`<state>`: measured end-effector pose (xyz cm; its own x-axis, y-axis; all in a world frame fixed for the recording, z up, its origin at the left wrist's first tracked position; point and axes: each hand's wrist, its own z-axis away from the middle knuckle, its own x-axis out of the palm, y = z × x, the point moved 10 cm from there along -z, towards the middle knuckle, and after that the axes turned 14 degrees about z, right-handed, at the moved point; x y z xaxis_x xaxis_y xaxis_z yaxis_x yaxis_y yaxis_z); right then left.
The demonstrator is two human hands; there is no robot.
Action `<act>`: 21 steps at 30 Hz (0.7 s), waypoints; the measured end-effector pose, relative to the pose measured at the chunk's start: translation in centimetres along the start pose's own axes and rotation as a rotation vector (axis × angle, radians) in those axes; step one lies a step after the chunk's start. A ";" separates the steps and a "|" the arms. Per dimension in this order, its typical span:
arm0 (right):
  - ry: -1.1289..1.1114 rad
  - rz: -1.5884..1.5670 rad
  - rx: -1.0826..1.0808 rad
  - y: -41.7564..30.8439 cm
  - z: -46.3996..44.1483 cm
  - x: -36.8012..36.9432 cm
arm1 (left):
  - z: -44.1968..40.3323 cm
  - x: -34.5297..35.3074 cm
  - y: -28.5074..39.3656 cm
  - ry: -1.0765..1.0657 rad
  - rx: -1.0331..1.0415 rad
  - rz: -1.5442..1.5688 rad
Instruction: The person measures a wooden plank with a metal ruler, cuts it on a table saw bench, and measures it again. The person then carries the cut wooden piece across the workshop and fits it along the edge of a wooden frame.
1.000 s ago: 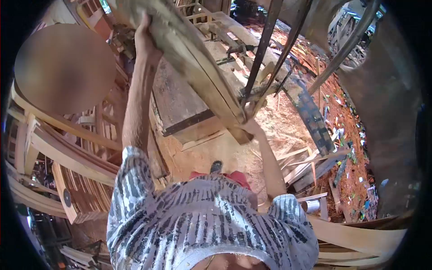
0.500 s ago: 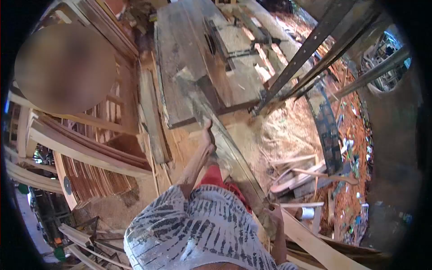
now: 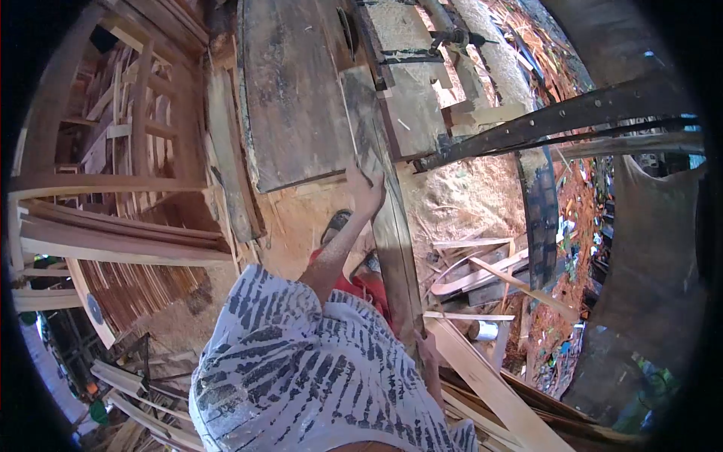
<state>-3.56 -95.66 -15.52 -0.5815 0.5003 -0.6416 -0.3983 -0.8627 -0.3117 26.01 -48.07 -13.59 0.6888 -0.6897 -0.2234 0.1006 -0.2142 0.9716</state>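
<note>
**Long plank, far end on the bench, a hand at each stretch of it**

So, from the left: there's a big wooden frame (image 3: 169, 184) with a bunch of slats showing through it, and below that some curved boards (image 3: 124, 245) stacked up. Under those sits a bundle (image 3: 147, 297) of thin strips, packed tight side by side. Next over is a rough board (image 3: 230, 151) lying lengthwise just beside the bench (image 3: 294, 98). The bench top is dark, worn wood, and a blade (image 3: 346, 34) shows in a slot toward the far end.

Middle bit: striped shirt (image 3: 301, 361), red shorts (image 3: 369, 290), and a dark shoe (image 3: 337, 224) on the dusty ground. The left hand (image 3: 367, 192) is closed over the left edge of the plank (image 3: 393, 241), fingers lying on the upper face, just off the bench's near edge. The plank's far end rests on the bench near the blade, and the rest sticks out past the edge, running back along the person's right side.

The right hand (image 3: 428, 352) is down at the near end, right up against the wood. Fingers are mostly hidden, so I can't tell if it's pinching or spread.

Further right: sawdust (image 3: 471, 203), a pale can (image 3: 483, 330) among offcuts, a dark bar (image 3: 565, 120) with holes, then a hanging tarp (image 3: 651, 256).
</note>
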 end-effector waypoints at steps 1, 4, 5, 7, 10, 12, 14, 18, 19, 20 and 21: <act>-0.014 -0.011 -0.025 -0.7 -0.5 0.2 | -0.7 0.5 1.2 -0.014 0.120 0.081; -0.059 -0.014 -0.014 -0.5 -2.1 1.3 | -2.7 1.6 0.3 -0.066 0.166 0.122; -0.043 -0.104 -0.042 -1.3 -2.5 1.5 | -3.2 1.8 -0.2 -0.066 0.162 0.118; -0.030 -0.195 -0.067 -2.4 -3.0 1.7 | -4.1 2.0 -0.3 -0.068 0.167 0.126; -0.016 -0.193 -0.107 -3.9 -4.1 1.5 | -5.4 2.0 0.4 -0.104 0.185 0.144; -0.029 -0.182 -0.100 -4.4 -4.7 1.1 | -6.1 2.3 0.1 -0.099 0.180 0.118; -0.024 -0.137 -0.113 -4.0 -6.1 1.1 | -6.9 2.7 0.2 -0.092 0.176 0.095; 0.015 -0.124 -0.122 -5.7 -6.0 -0.6 | -7.4 2.9 0.4 -0.097 0.174 0.100; 0.026 -0.136 -0.121 -5.4 -6.0 -0.4 | -7.4 2.9 0.4 -0.093 0.195 0.076; 0.032 -0.106 -0.139 -5.5 -6.3 -0.1 | -7.5 2.9 0.2 -0.096 0.194 0.075; 0.039 -0.075 -0.157 -5.5 -6.7 0.0 | -7.6 2.9 -0.3 -0.111 0.162 0.093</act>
<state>3.35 -91.36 -18.48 -0.5253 0.5631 -0.6379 -0.3225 -0.8255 -0.4632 33.47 -44.74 -13.93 0.6058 -0.7815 -0.1497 -0.0822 -0.2486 0.9651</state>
